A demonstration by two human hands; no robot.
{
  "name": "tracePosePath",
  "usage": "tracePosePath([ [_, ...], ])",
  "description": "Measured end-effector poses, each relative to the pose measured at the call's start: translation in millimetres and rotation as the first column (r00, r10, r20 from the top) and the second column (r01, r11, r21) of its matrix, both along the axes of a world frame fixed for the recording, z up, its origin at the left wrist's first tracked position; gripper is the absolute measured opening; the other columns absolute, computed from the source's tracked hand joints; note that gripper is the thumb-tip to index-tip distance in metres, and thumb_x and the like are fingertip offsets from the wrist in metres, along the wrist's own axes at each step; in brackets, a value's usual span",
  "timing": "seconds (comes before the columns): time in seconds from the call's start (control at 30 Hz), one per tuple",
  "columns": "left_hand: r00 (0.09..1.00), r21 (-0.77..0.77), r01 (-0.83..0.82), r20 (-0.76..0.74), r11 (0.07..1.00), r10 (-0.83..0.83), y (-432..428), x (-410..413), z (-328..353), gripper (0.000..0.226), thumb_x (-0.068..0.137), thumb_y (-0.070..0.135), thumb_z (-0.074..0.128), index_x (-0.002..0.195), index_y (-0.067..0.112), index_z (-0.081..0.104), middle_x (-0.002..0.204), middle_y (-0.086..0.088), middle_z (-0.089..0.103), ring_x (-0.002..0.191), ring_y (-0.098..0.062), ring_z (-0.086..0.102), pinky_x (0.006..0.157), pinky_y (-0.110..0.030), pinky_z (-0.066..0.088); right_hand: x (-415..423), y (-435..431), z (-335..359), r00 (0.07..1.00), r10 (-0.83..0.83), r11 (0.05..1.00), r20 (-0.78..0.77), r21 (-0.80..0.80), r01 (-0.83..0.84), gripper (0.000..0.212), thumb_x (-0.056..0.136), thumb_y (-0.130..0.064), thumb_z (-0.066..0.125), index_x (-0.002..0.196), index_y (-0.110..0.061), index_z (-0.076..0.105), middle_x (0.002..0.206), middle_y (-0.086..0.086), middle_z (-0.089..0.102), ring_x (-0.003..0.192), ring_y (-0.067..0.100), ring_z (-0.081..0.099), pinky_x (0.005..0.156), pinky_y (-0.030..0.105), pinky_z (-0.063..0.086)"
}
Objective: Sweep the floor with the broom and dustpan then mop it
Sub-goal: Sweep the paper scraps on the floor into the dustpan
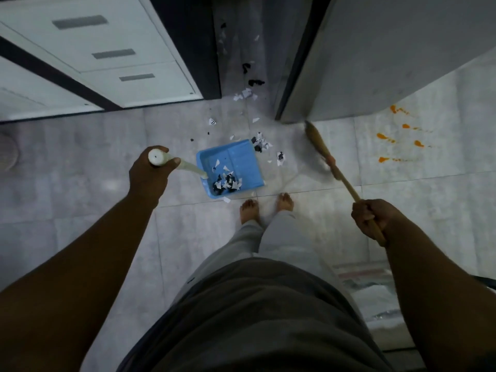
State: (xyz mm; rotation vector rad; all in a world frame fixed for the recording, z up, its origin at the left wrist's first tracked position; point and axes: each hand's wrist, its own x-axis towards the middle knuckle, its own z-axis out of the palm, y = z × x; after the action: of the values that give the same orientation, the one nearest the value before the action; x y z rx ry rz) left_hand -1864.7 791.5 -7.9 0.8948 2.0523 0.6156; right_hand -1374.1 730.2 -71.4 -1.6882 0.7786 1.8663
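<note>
A blue dustpan (236,162) sits on the grey tiled floor in front of my bare feet, with torn black and white paper scraps heaped in its near corner. My left hand (150,173) grips the top of its long white handle (188,166). My right hand (371,220) grips the wooden handle of a broom (319,149), whose bristle head is blurred to the right of the pan. More paper scraps (261,143) lie at the pan's far edge and trail away along the floor (248,93).
A white drawer cabinet (112,55) stands at the upper left and a grey appliance (375,55) at the upper right, with a narrow littered gap between them. Orange spill marks (397,138) stain the tiles at the right. A patterned mat (367,288) lies at the lower right.
</note>
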Motion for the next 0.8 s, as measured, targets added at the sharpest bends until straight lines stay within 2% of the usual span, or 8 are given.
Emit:
tracePosePath([
  [0.1,0.999,0.009,-0.030,-0.021,1.000,0.030,-10,-9,-1,0.031,0.079,0.025,0.084,0.104,0.027,0.066,0.103,0.005,0.067,0.097,-0.013,0.062,0.098,-0.045,0.054,-25,7,-12,0.999,-0.017,0.999,0.027,-0.046,0.018,0.029,0.104,-0.014,0.026,0.077,-0.014,0.037,0.042,-0.002,0.035,0.027,0.007,0.029,0.028,0.013,0.022],
  [0.2,0.996,0.025,-0.091,0.001,0.996,0.091,-21,-16,-2,0.032,0.080,0.023,0.083,0.107,0.024,0.067,0.104,0.000,0.068,0.098,-0.016,0.063,0.098,-0.047,0.054,-65,15,-18,0.996,-0.075,0.997,-0.040,-0.012,0.074,0.024,0.094,-0.002,0.025,0.076,-0.013,0.034,0.042,0.001,0.035,0.027,0.009,0.032,0.027,0.014,0.023],
  [0.3,0.988,0.027,-0.153,0.029,0.988,0.152,-29,-21,0,0.028,0.079,0.020,0.083,0.101,0.025,0.067,0.105,-0.005,0.068,0.098,-0.020,0.063,0.098,-0.052,0.053,-103,28,-17,0.992,-0.058,0.998,-0.116,0.019,0.060,0.028,0.100,-0.007,0.020,0.076,-0.014,0.034,0.043,0.001,0.034,0.029,0.010,0.031,0.029,0.013,0.023],
  [0.43,0.973,0.026,-0.225,0.055,0.974,0.224,-33,-27,3,0.029,0.077,0.019,0.085,0.091,0.036,0.066,0.107,-0.007,0.068,0.105,-0.029,0.066,0.100,-0.053,0.053,-124,49,-8,0.979,0.027,0.998,-0.200,0.059,-0.015,0.033,0.105,-0.011,0.024,0.075,-0.014,0.036,0.045,-0.001,0.033,0.027,0.008,0.029,0.027,0.014,0.024],
  [0.67,0.963,0.054,-0.266,0.064,0.962,0.263,-42,-30,11,0.028,0.077,0.021,0.085,0.091,0.038,0.067,0.108,-0.010,0.069,0.107,-0.032,0.065,0.100,-0.055,0.052,-100,69,8,0.973,0.125,0.991,-0.192,0.078,-0.112,0.039,0.106,-0.025,0.030,0.068,-0.016,0.038,0.046,-0.005,0.030,0.030,0.006,0.027,0.027,0.014,0.024],
  [0.8,0.949,0.060,-0.311,0.066,0.948,0.307,-44,-33,17,0.028,0.078,0.018,0.084,0.090,0.038,0.067,0.104,-0.005,0.068,0.100,-0.023,0.063,0.100,-0.054,0.052,-94,70,-2,0.981,0.093,0.995,-0.173,0.051,-0.086,0.038,0.106,-0.022,0.028,0.070,-0.016,0.036,0.045,-0.004,0.031,0.029,0.006,0.028,0.027,0.014,0.024],
])
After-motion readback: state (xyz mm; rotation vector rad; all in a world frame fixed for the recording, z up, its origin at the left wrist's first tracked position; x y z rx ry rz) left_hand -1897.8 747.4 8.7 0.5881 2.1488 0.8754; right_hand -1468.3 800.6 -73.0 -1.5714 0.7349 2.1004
